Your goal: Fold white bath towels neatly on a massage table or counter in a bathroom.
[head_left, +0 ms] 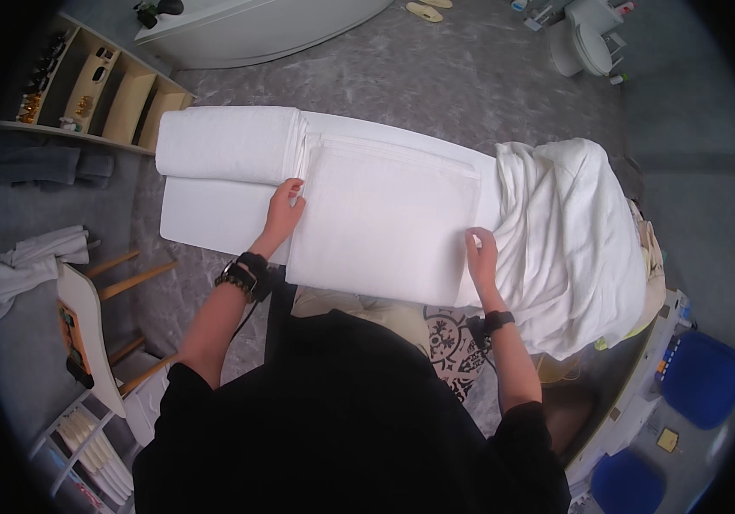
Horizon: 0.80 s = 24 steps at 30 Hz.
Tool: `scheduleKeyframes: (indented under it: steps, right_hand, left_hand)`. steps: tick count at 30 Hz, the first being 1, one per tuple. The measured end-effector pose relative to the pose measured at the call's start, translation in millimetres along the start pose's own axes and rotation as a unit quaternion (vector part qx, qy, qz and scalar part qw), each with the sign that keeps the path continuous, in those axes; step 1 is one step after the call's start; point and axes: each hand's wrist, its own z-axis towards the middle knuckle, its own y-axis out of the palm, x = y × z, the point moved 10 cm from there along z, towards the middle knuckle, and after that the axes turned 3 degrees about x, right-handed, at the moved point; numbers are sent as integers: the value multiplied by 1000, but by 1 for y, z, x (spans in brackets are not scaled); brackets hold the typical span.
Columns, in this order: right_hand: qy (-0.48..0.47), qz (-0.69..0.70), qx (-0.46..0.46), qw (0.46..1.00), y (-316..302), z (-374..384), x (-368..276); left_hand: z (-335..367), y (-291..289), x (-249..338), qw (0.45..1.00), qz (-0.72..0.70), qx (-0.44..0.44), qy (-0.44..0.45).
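A folded white cloth [382,223], like a towel or sheet, lies flat in front of me on a long white table [205,208]. My left hand [282,216] is at its left edge, thumb and fingers apart. At the right edge, my right hand [482,257] has its fingertips drawn together, with a bit of white cloth between them. Beyond my left hand lies a thick stack of folded white cloth [229,144]. A large crumpled white cloth [568,240] is heaped to the right of my right hand.
Wooden shelves [119,98] stand at the far left, and a chair [85,330] lies nearer. A bathtub [256,38] and a toilet [588,47] are at the back. Blue seats [705,379] are at the right. A patterned mat [449,338] shows below the table's near edge.
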Motion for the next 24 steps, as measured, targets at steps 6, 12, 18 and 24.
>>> scheduleKeyframes:
  steps: [6, 12, 18, 24]
  right_hand:
    - [-175, -71, -53, 981, 35, 91, -42]
    - [-207, -114, -113, 965, 78, 127, -54]
    - [-190, -139, -135, 962, 89, 138, -57]
    - [-210, -193, -162, 945, 90, 144, -53]
  left_hand:
    - [75, 70, 71, 976, 93, -101, 172]
    - [103, 125, 76, 945, 191, -196, 176]
    - [105, 130, 86, 907, 253, -258, 215]
    - [111, 114, 93, 935, 131, -265, 194]
